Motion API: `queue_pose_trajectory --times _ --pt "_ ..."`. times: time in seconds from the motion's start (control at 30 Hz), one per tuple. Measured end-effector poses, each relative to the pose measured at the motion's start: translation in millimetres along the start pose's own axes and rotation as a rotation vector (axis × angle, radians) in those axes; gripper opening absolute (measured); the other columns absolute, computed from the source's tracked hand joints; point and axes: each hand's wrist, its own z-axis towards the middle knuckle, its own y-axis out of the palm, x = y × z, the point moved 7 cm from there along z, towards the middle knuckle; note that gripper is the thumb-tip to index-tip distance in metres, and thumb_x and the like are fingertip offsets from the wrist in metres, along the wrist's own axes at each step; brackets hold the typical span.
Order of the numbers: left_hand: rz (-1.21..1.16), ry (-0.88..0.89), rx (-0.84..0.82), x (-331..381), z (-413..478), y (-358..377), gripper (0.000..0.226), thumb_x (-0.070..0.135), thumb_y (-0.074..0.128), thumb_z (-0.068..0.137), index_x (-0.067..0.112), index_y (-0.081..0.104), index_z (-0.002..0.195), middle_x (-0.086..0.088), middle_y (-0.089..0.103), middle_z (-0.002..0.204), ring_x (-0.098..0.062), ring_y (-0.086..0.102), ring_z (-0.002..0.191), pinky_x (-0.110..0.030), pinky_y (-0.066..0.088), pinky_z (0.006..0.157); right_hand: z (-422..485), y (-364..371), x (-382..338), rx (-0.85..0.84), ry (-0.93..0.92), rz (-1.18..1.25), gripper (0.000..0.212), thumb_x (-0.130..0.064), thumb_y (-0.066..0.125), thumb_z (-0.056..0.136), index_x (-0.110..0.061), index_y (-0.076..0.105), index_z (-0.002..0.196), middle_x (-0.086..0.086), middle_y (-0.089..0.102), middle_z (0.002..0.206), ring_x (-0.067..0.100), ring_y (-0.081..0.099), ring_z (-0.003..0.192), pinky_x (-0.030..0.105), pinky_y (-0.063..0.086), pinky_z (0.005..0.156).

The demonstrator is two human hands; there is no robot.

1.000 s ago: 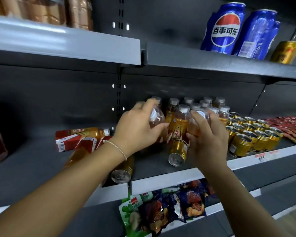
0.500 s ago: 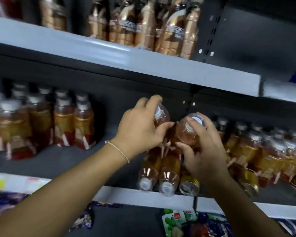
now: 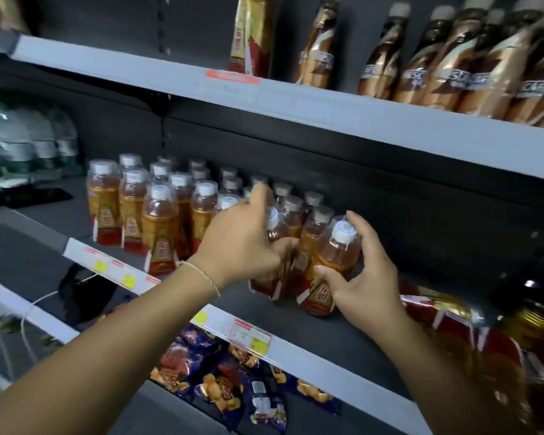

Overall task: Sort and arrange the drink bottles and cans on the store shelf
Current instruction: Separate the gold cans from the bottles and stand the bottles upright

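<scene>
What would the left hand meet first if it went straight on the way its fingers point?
Probably the standing bottles just behind: the left hand, gripping a tilted bottle, points into the shelf toward them. Depth is unclear, so the gap cannot be judged.

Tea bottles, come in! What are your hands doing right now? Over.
Left hand grips one bottle; right hand grips second bottle. Both tilted, beside standing rows. Fallen bottles lie right of them.
</scene>
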Motion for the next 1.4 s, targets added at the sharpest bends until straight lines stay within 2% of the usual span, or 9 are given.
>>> queue_pose_trajectory --times 0.1,0.23,0.43,0.6,0.67,0.9,1.1,1.2,1.4 --pt "0.081 -0.035 -0.030 -42 0 -14 0.068 0.057 0.072 0.075 0.015 0.037 0.113 0.010 0.045 0.057 -0.020 0.051 0.053 -0.029 0.033 0.048 11 39 -6 -0.045 0.027 0.045 0.092 -0.020 0.087 0.072 -0.059 0.033 0.136 -0.016 0.051 0.135 0.001 0.053 0.119 0.028 0.049 0.098" --pt "0.159 -0.064 -0.055 -88 4 -24 0.064 0.058 0.072 0.074 0.018 0.039 0.112 0.013 0.043 0.056 -0.010 0.040 0.051 -0.026 0.030 0.045 23 82 -10 -0.089 0.050 0.099 0.087 -0.019 0.087 0.072 -0.055 0.038 0.134 -0.016 0.056 0.130 0.005 0.057 0.117 0.040 0.053 0.099" --pt "0.235 -0.101 -0.126 -130 11 -15 0.067 0.052 0.071 0.076 0.018 0.039 0.124 0.006 0.053 0.072 -0.018 0.048 0.061 -0.028 0.037 0.052 39 125 -7 -0.132 0.056 0.066 0.084 -0.022 0.084 0.075 -0.049 0.037 0.139 -0.011 0.050 0.141 0.009 0.050 0.128 0.042 0.048 0.103" --pt "0.169 -0.205 -0.244 -151 14 5 0.072 0.042 0.070 0.080 0.019 0.036 0.138 -0.008 0.057 0.102 -0.027 0.060 0.089 -0.034 0.049 0.071 53 137 1 -0.109 0.085 0.045 0.081 -0.022 0.084 0.076 -0.044 0.038 0.139 -0.007 0.054 0.138 0.014 0.053 0.126 0.043 0.047 0.104" --pt "0.166 -0.240 -0.270 -155 18 10 0.072 0.038 0.068 0.082 0.020 0.034 0.143 -0.014 0.054 0.115 -0.026 0.058 0.087 -0.033 0.048 0.075 59 139 3 -0.102 0.092 0.015 0.080 -0.023 0.083 0.076 -0.040 0.039 0.141 -0.003 0.055 0.137 0.017 0.056 0.123 0.043 0.048 0.102" --pt "0.294 -0.274 -0.364 -146 19 22 0.069 0.028 0.060 0.088 0.020 0.025 0.147 -0.024 0.037 0.134 -0.039 0.061 0.098 -0.039 0.051 0.077 72 140 -4 -0.024 0.005 -0.234 0.083 -0.033 0.087 0.072 -0.024 0.047 0.144 0.005 0.041 0.134 0.023 0.036 0.127 0.025 0.029 0.098" --pt "0.387 -0.310 -0.372 -135 4 17 0.069 0.033 0.053 0.092 0.020 0.015 0.148 -0.026 0.016 0.150 -0.035 0.064 0.090 -0.033 0.045 0.059 68 136 -5 -0.056 -0.008 -0.336 0.087 -0.043 0.083 0.075 -0.029 0.038 0.149 0.003 0.040 0.131 0.025 0.041 0.124 0.035 0.042 0.096" --pt "0.495 -0.300 -0.301 -122 3 9 0.067 0.041 0.056 0.090 0.016 0.023 0.143 -0.023 0.023 0.144 -0.038 0.050 0.113 -0.037 0.048 0.074 65 135 -6 -0.086 -0.005 -0.321 0.090 -0.044 0.079 0.079 -0.029 0.030 0.153 0.002 0.038 0.135 0.024 0.040 0.128 0.032 0.039 0.099" --pt "0.446 -0.115 -0.155 -68 20 1 0.054 0.036 0.057 0.083 0.010 0.045 0.128 -0.020 0.042 0.128 -0.038 0.042 0.113 -0.044 0.040 0.087 58 107 -3 -0.091 0.027 -0.198 0.082 -0.039 0.075 0.083 -0.023 0.033 0.152 0.004 0.042 0.141 0.020 0.048 0.126 0.028 0.041 0.104"
